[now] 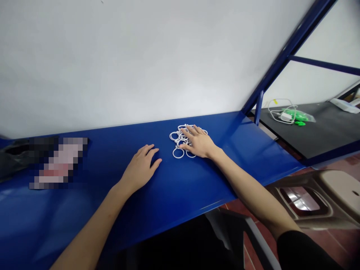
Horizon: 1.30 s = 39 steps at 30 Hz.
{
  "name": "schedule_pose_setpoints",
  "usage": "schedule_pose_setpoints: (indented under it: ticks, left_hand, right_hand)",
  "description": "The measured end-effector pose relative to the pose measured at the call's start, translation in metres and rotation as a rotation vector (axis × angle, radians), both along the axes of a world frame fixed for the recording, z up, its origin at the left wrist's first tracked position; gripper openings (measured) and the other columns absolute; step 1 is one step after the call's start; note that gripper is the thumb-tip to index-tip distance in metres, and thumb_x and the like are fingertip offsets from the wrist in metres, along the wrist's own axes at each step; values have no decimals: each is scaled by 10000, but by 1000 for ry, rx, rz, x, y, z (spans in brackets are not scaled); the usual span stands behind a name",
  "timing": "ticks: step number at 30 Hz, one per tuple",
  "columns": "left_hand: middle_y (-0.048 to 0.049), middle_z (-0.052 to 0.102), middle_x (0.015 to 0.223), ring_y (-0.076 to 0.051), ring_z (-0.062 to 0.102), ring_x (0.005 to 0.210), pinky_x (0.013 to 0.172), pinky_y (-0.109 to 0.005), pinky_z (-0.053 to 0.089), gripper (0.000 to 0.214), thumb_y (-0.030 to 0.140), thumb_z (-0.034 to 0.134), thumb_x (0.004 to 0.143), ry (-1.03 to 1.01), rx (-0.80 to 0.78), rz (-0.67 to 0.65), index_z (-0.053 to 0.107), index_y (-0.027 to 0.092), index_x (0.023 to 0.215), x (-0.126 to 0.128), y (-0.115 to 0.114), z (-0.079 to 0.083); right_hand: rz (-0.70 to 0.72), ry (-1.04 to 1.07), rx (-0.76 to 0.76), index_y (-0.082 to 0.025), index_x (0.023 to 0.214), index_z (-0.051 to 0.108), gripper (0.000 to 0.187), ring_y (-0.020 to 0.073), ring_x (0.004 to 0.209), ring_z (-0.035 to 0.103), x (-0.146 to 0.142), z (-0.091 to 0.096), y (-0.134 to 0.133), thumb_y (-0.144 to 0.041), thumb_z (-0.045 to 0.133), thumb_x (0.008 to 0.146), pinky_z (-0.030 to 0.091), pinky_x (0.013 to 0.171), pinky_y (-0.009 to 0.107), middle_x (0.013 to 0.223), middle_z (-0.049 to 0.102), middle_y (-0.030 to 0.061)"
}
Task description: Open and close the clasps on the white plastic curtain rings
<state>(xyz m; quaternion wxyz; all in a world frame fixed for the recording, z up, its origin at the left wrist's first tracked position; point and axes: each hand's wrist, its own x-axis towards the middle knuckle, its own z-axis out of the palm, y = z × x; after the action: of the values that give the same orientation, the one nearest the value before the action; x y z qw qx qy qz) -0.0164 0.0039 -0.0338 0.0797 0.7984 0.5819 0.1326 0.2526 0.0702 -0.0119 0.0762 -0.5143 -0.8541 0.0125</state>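
A small heap of white plastic rings (180, 142) lies on a blue metal table (174, 187) near the white wall. My right hand (198, 142) rests flat on top of the heap, fingers stretched out and spread over the rings. My left hand (140, 168) lies palm down on the bare blue surface just left of the heap, fingers loosely extended, holding nothing.
A blurred-out object (57, 161) sits at the table's left. A blue frame post (284, 56) rises at the right. Beyond it, a black table (323, 131) carries a white charger with cable (284, 114) and green items. A beige plastic stool (317, 198) stands at lower right.
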Motion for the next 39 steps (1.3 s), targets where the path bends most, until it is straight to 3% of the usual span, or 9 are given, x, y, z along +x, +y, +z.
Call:
schedule_pose_setpoints:
  ticks: [4, 9, 13, 16, 22, 29, 35, 39]
  left_hand:
    - [-148, 495, 1521, -327, 396, 1447, 1199, -522, 350, 524, 441, 429, 996, 6, 2, -1, 571, 124, 1389, -1, 0, -2]
    - [-146, 510, 1509, -329, 413, 1433, 1199, -527, 350, 522, 447, 436, 989, 3, 31, -5, 583, 129, 1376, -2, 0, -4]
    - [-144, 510, 1509, -327, 415, 1432, 1200, -523, 352, 522, 451, 432, 989, -2, 24, -1, 584, 132, 1373, -3, 0, -3]
    - [-145, 503, 1515, -326, 410, 1437, 1197, -524, 357, 523, 450, 423, 991, 4, 14, -1, 580, 134, 1378, -3, 0, -2]
    - [-146, 499, 1519, -327, 395, 1446, 1199, -534, 348, 527, 449, 416, 993, 13, 21, -3, 573, 133, 1385, -2, 0, -4]
    - [-141, 513, 1507, -327, 408, 1441, 1194, -537, 356, 504, 452, 423, 995, -5, 31, -14, 582, 154, 1369, -3, 0, -4]
    - [-154, 527, 1491, -341, 424, 1430, 1183, -550, 366, 492, 443, 433, 991, -9, 59, -23, 589, 155, 1358, -3, 0, -5]
    - [-157, 521, 1494, -343, 418, 1433, 1185, -553, 362, 498, 445, 430, 994, -12, 47, -24, 586, 146, 1361, -2, -1, -3]
  right_hand:
    - [41, -29, 0, -304, 1608, 268, 925, 444, 1527, 172, -6, -1, -6, -860, 317, 871, 223, 1229, 620, 1659, 281, 66]
    - [7, -52, -22, -220, 1616, 253, 988, 424, 1542, 110, -8, 1, -5, -871, 227, 874, 151, 1261, 581, 1662, 268, 79]
    - [-70, -46, -50, -217, 1609, 278, 1010, 420, 1545, 87, -2, 2, -2, -889, 207, 859, 143, 1259, 585, 1663, 263, 86]
    - [-40, -47, -37, -226, 1607, 282, 1016, 420, 1547, 65, -2, 1, -5, -899, 217, 849, 123, 1260, 588, 1664, 259, 92]
    - [50, -40, -20, -254, 1621, 224, 1001, 413, 1547, 92, -15, -3, -12, -896, 190, 853, 136, 1254, 593, 1664, 252, 101]
    - [-34, -15, -53, -264, 1615, 247, 1011, 363, 1560, 61, -8, -4, -5, -908, 225, 836, 90, 1282, 543, 1675, 232, 52]
    - [94, -5, -8, -267, 1613, 246, 961, 344, 1563, 76, -15, -6, -10, -877, 203, 872, 101, 1284, 532, 1673, 237, 35]
    - [37, -3, 8, -319, 1613, 230, 926, 351, 1563, 68, -13, -7, -5, -873, 217, 871, 78, 1283, 561, 1668, 253, 2]
